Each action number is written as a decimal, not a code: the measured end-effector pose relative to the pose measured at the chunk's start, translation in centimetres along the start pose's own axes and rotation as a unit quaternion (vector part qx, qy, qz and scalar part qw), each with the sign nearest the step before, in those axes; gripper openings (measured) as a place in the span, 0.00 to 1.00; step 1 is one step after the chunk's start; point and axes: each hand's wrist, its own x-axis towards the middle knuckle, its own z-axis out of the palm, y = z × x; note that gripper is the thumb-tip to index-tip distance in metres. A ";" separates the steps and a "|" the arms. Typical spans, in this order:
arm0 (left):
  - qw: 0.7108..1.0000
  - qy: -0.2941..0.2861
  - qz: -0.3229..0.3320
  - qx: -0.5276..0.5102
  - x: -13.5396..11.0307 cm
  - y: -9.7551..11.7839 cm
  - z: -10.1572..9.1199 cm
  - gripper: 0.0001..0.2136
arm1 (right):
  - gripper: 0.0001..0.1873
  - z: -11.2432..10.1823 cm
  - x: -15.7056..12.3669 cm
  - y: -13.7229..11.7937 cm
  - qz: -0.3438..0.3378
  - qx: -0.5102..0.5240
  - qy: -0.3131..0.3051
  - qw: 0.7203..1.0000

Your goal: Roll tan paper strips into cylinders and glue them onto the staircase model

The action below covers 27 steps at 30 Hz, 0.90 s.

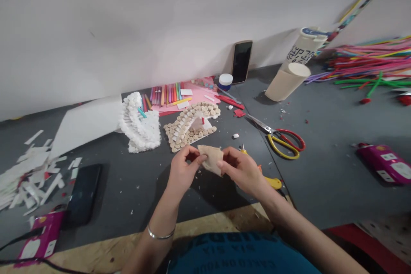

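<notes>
Between my two hands is a small piece of beige paper (210, 158), its surface slightly wrinkled. My left hand (185, 166) pinches its left edge with thumb and fingers. On the other side, my right hand (241, 167) pinches the right edge. Just beyond stands a little arched model (183, 130) covered with rolled beige discs, with a small red piece under its arch. To its left is a similar model (139, 126) covered in white fluffy bits, with a teal stick on it. A yellow-handled tool (272, 183) lies partly hidden behind my right hand and forearm.
Scissors (284, 142) with red and yellow handles lie right of my hands. Pens (167, 94) rest on pink paper at the back. A phone (242, 61) leans on the wall near a beige roll (285, 83). Paper scraps (35, 175) and a dark phone (84, 192) are at left.
</notes>
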 end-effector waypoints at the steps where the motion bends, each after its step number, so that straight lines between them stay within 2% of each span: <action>1: 1.000 -0.015 0.004 -0.003 -0.1 0.0 0.2 0.07 | 0.13 -0.1 0.1 -0.1 0.000 0.025 -0.002 1.000; 4: 0.998 -0.043 0.033 0.009 -0.3 0.1 0.5 0.04 | 0.17 -0.5 0.3 -0.6 0.029 0.065 -0.019 0.997; 7: 0.997 -0.039 0.062 0.031 -0.4 0.0 0.4 0.02 | 0.17 -0.7 0.3 -1.0 0.062 0.052 -0.059 0.995; 12: 0.994 -0.031 0.083 0.066 -0.7 -0.1 0.3 0.03 | 0.17 -0.3 0.1 -0.8 0.046 0.074 -0.129 0.988; 16: 0.990 -0.034 0.105 0.089 -1.0 -0.1 0.4 0.04 | 0.14 0.1 0.2 -0.3 0.051 0.029 -0.106 0.993; 21: 0.983 -0.026 0.118 0.139 -1.2 -0.1 0.3 0.03 | 0.18 0.1 0.3 -0.6 0.050 0.053 -0.082 0.994; 27: 0.954 -0.026 0.172 0.244 -1.7 0.1 0.3 0.04 | 0.17 0.1 0.7 -0.5 0.005 -0.052 -0.054 0.997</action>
